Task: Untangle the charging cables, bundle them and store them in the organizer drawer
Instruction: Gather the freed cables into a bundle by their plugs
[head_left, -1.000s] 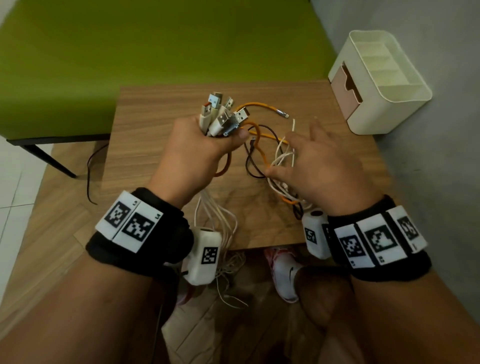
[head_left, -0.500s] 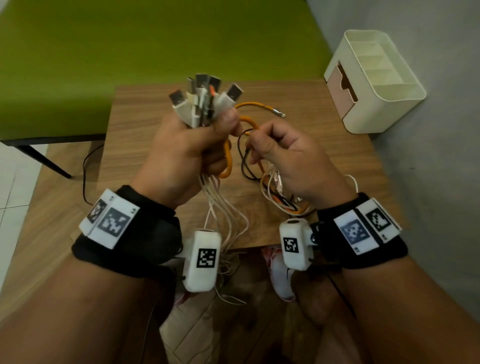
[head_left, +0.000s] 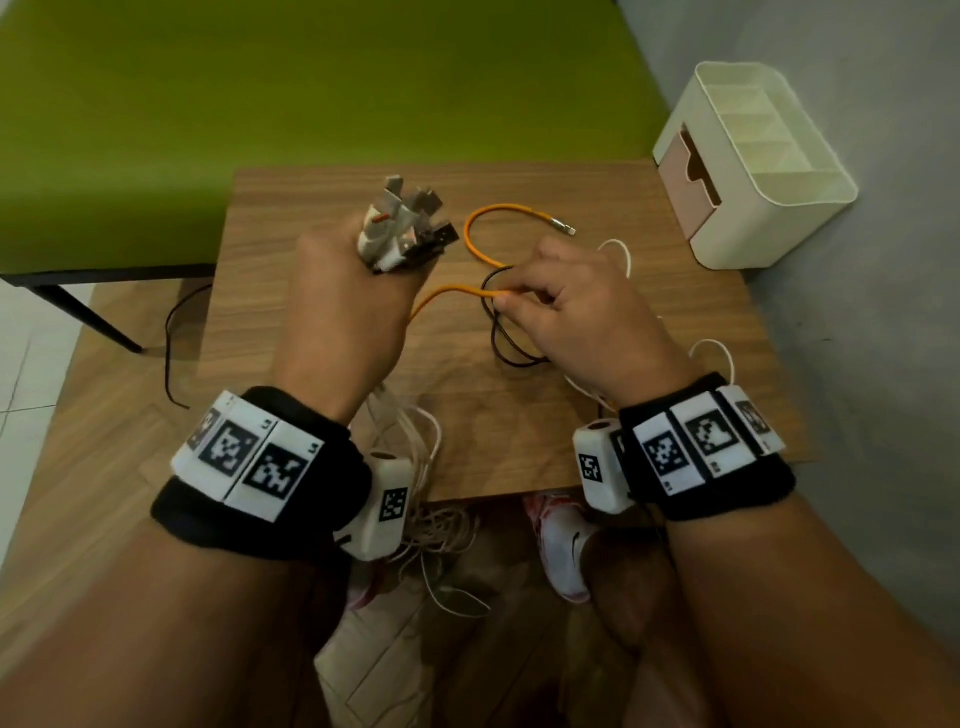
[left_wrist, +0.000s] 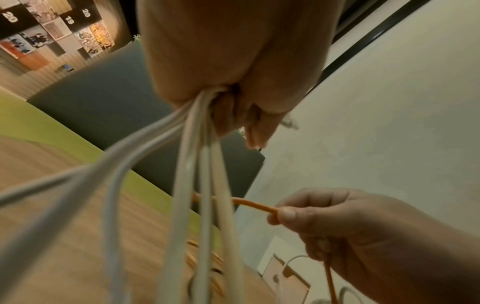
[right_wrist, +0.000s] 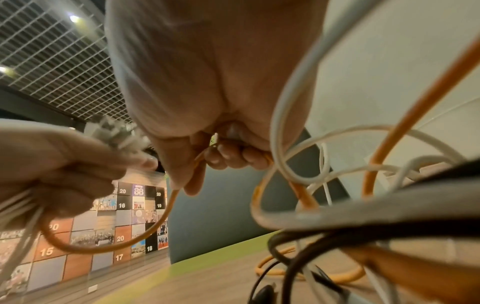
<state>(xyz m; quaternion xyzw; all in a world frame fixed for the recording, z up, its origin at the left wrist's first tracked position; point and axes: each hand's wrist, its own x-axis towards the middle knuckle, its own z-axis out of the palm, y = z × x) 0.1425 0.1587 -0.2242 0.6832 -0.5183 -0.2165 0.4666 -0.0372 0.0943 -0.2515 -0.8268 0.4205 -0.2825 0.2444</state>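
My left hand (head_left: 358, 306) grips a bunch of USB plugs (head_left: 405, 228) upright above the wooden table (head_left: 322, 208); their white cables (left_wrist: 197, 185) hang from the fist over the near edge. My right hand (head_left: 566, 306) pinches the orange cable (head_left: 457, 293) between thumb and finger, also seen as the orange cable (left_wrist: 257, 205) in the left wrist view and the orange cable (right_wrist: 155, 226) in the right wrist view. Its far end (head_left: 561, 226) lies on the table. A black cable (head_left: 504, 343) loops under the right hand. The cream organizer (head_left: 810, 197) stands at the table's far right, its pink drawer (head_left: 691, 176) partly open.
A green sofa (head_left: 311, 88) fills the space behind the table. A grey wall (head_left: 883, 260) runs along the right. White cable loops (head_left: 441, 530) dangle below the near table edge above shoes (head_left: 566, 545) on the floor. A thin black wire (head_left: 171, 338) lies on the floor at left.
My right hand went from open over the tangle to pinching the orange cable and has drawn it rightward away from the left hand. The left hand kept its grip on the plugs.
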